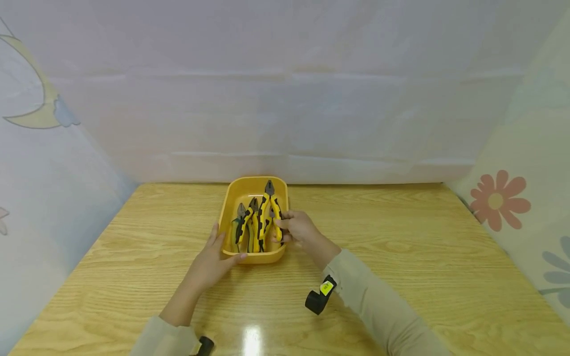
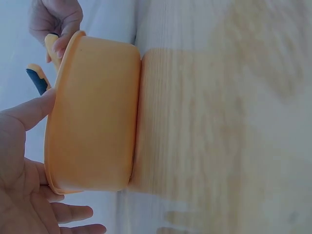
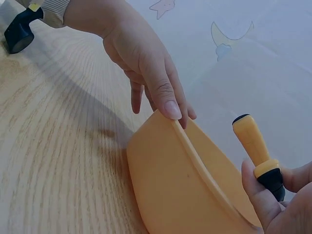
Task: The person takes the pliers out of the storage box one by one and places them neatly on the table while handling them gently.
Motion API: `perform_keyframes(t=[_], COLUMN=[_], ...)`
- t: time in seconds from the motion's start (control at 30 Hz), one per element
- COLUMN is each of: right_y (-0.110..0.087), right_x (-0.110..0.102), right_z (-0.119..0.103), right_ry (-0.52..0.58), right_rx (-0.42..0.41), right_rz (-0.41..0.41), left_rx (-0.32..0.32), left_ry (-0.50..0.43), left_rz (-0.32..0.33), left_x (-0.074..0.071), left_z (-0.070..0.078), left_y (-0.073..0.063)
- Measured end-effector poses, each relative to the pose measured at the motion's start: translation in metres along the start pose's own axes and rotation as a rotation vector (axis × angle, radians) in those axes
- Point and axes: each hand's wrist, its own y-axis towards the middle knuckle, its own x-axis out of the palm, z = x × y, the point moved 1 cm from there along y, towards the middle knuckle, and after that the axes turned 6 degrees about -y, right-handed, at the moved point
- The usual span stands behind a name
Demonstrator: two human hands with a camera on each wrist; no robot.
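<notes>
A yellow plastic bin [image 1: 255, 258] on the table holds several pliers. My left hand [image 1: 210, 263] rests at the bin's near left corner. In the left wrist view its thumb lies on the rim and its straight fingers spread along the outside. My right hand [image 1: 301, 227], at the bin's right side, grips the right handle of a pair of yellow-and-black pliers [image 1: 262, 210]. These pliers stand above the others, jaws pointing away and handles spread. In the right wrist view a yellow-and-black handle [image 3: 251, 139] shows above the fingers. Darker green-handled pliers [image 1: 235, 232] lie at the bin's left.
The wooden table [image 1: 401, 247] spreads around the bin on both sides. Behind it hangs a pale cloth backdrop [image 1: 311, 113], close to the bin's far end. Side panels carry a printed moon [image 1: 33, 118] on the left and a red flower [image 1: 500, 200] on the right.
</notes>
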Motion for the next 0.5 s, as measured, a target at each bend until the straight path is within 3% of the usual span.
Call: perform_keyframes(t=[0.17, 0.5], right_y=[-0.004, -0.013], right_x=[-0.002, -0.007], right_z=[0.005, 0.007], right_ry=[0.019, 0.025], right_rx=[0.023, -0.02], right_rz=[-0.009, -0.052], left_rx=[0.009, 0.023], left_ry=[0.017, 0.022], left_rz=[0.002, -0.003], left_x=[0.001, 0.001], left_z=[-0.002, -0.002], left_y=[0.0, -0.001])
